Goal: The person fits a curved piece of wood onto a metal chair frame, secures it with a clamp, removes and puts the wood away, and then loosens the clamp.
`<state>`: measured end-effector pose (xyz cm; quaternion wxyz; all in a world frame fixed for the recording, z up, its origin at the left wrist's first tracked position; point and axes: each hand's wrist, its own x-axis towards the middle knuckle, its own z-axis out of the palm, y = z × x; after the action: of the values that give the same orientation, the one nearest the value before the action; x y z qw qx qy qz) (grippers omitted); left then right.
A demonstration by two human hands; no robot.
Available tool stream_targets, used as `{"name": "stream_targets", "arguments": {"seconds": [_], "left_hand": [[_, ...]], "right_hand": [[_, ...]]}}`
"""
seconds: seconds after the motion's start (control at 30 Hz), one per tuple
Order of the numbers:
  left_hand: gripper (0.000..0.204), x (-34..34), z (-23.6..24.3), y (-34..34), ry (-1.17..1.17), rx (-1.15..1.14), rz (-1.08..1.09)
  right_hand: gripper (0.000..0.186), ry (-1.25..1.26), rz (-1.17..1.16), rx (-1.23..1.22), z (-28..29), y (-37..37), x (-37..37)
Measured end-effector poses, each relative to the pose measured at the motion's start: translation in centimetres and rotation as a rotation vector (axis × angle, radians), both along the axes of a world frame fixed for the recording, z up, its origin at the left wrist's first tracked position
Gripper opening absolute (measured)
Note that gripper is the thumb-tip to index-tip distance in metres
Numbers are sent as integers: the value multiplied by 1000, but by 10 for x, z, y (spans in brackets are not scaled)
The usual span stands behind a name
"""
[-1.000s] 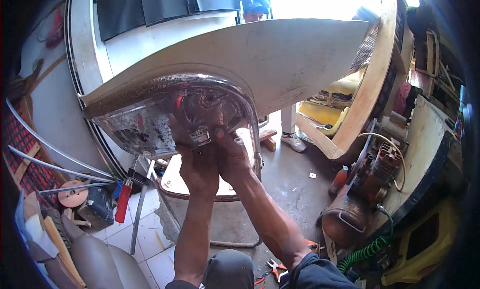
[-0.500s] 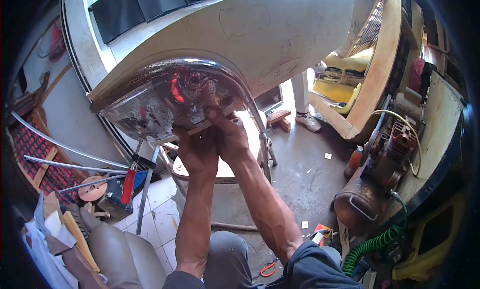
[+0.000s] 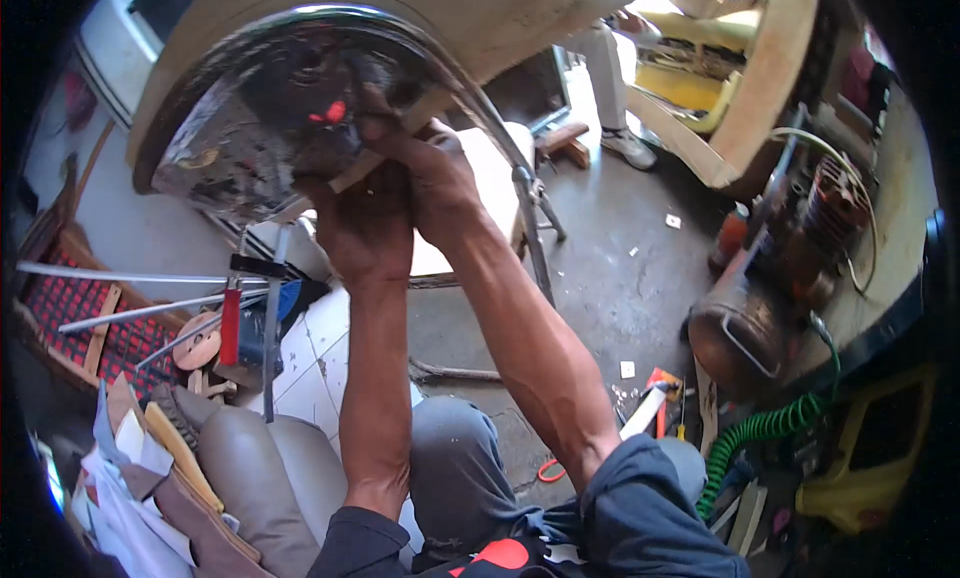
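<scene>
Grey floor (image 3: 600,268) extends to the right of the fingers, between a pale seat (image 3: 503,173) and an air compressor (image 3: 735,343). Red-and-white print (image 3: 505,553) on the dark shirt, below the fingers, is cut off at the lower edge and cannot be read.

Workpiece: a curved glossy panel (image 3: 230,128), directly above the fingers. Left hand (image 3: 362,233): fingers grasping the panel's lower edge, thumb raised to its face. Right hand (image 3: 440,183): fingers grasping the same edge, just beside the left hand. Some fingertips are hidden.

Obstructions: a pale sheet (image 3: 520,8) borders the panel's curved rim above the fingers. To the left of the fingers, a red-handled clamp (image 3: 231,328) hangs near the panel's edge; metal tubes (image 3: 140,276) project beside it. Lower left of the fingers: a grey cushion (image 3: 240,463). Lower right: a green coiled hose (image 3: 765,433) and an orange-handled tool (image 3: 550,470).

Margins: the seat's metal leg (image 3: 532,228) stands near the right fingers; the compressor lies well apart from them, beyond the floor.
</scene>
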<state>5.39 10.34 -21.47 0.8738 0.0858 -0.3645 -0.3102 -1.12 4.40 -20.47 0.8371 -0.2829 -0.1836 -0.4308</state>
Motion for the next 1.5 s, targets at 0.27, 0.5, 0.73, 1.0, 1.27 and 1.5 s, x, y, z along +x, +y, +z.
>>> {"name": "stream_targets", "arguments": {"seconds": [0.27,0.5,0.73,1.0,1.27,1.5], "left_hand": [[62,-7,-2,5,130,-53,-176],[59,1,4,12,175,-63,-283],[64,-4,4,2,208,-44,-180],[67,15,6,-5,-122,-240,-303],[53,4,3,-17,-5,-270,-245],[44,4,-6,-7,167,-305,-237]], "right_hand": [[47,-29,62,55,-6,-3,-8],[38,-133,86,38,0,-4,-17],[32,-191,42,161,-4,-7,-9],[30,-225,10,111,2,-5,-7],[42,-109,7,128,-14,-10,-13],[34,127,-139,-27,-25,-2,-21]]}}
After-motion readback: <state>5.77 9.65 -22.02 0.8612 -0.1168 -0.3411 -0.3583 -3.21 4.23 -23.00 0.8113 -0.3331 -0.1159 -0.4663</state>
